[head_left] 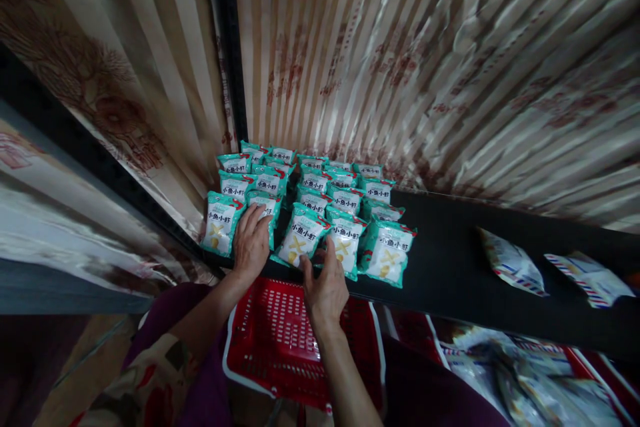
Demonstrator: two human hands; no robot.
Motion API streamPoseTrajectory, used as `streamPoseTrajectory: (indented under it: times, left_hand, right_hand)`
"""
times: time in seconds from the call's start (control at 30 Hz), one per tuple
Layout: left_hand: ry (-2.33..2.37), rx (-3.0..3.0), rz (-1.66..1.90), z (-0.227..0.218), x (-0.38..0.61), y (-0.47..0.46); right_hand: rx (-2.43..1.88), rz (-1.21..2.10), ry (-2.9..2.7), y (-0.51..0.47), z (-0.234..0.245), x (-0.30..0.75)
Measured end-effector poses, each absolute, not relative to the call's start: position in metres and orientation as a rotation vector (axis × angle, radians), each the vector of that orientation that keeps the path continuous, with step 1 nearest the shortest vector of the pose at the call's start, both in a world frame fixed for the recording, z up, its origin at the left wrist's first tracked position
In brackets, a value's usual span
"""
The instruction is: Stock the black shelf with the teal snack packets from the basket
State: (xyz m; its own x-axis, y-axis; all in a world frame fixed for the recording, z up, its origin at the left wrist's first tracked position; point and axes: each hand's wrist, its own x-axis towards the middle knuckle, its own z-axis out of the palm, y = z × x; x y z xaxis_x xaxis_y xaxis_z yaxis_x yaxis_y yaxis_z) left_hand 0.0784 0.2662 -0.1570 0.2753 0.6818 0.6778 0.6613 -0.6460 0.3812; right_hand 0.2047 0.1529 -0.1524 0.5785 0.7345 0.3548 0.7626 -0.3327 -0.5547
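Rows of small white-and-teal snack bags stand upright on a black shelf. My left hand (253, 243) lies with its fingers stretched over the front of a snack bag (267, 208) in the second column; a neighbouring snack bag (220, 223) stands to its left. At the front edge, my right hand (327, 287) has thumb and fingers spread. Its thumb is by the lower front of a slightly tilted snack bag (301, 233), and its fingertips are near the snack bag (346, 233) to the right. Below my hands is a red plastic basket (250, 347).
Farther right on the black shelf (440, 260) lie two other packets, a white one (515, 260) and another (593, 277) with striped edges. Pleated curtain cloth (350, 47) hangs behind. Beneath the shelf, at lower right, are plastic-wrapped packages (540, 373). A dark upright post (230, 47) stands at left.
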Motion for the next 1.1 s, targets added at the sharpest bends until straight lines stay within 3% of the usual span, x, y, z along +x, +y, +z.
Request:
streamPoseTrajectory:
  times: [0.87, 1.1]
  left_hand:
    - [1.298, 2.510, 1.380, -0.152, 0.078, 0.258]
    - [0.951, 2.715, 1.355, -0.150, 0.094, 0.220]
  right_hand:
    - [-1.982, -0.018, -1.205, 0.172, -0.145, 0.200]
    - [-1.952, 0.044, -1.188, 0.166, -0.150, 0.204]
